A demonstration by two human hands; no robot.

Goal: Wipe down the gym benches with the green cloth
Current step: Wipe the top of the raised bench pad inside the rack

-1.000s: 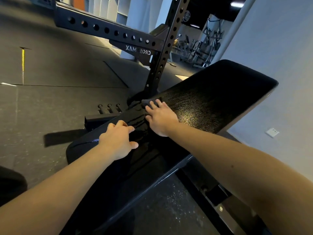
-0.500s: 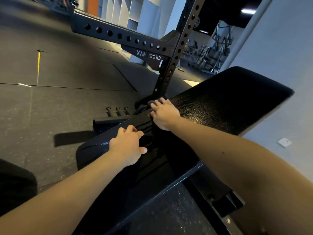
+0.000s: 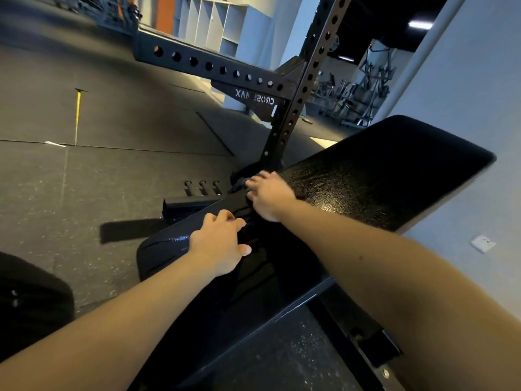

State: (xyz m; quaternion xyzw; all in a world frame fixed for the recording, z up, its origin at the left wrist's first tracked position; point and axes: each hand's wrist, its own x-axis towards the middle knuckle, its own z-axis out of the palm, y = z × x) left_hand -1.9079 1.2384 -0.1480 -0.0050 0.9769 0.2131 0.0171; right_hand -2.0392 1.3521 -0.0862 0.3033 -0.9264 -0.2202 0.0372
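A black padded gym bench (image 3: 380,176) slants across the view, its backrest raised to the right and its seat pad (image 3: 166,249) low at the left. My right hand (image 3: 270,196) lies flat with spread fingers at the backrest's far lower edge, pressing on a dark cloth (image 3: 239,183). Only a small corner of the cloth shows beyond the fingertips, and its colour is hard to tell. My left hand (image 3: 220,244) rests on the bench near the joint between seat and backrest, fingers loosely bent, holding nothing.
A black perforated rack upright (image 3: 298,103) and its crossbeam (image 3: 214,66) stand just beyond the bench. A pale wall (image 3: 465,94) with a socket (image 3: 482,244) runs close on the right. The bench's base rail (image 3: 366,334) lies on the rubber floor below. A dark rounded object (image 3: 31,300) sits at lower left.
My right hand has slid with the cloth across the pad toward its far edge by the rack upright. My left hand has stayed in place on the bench.
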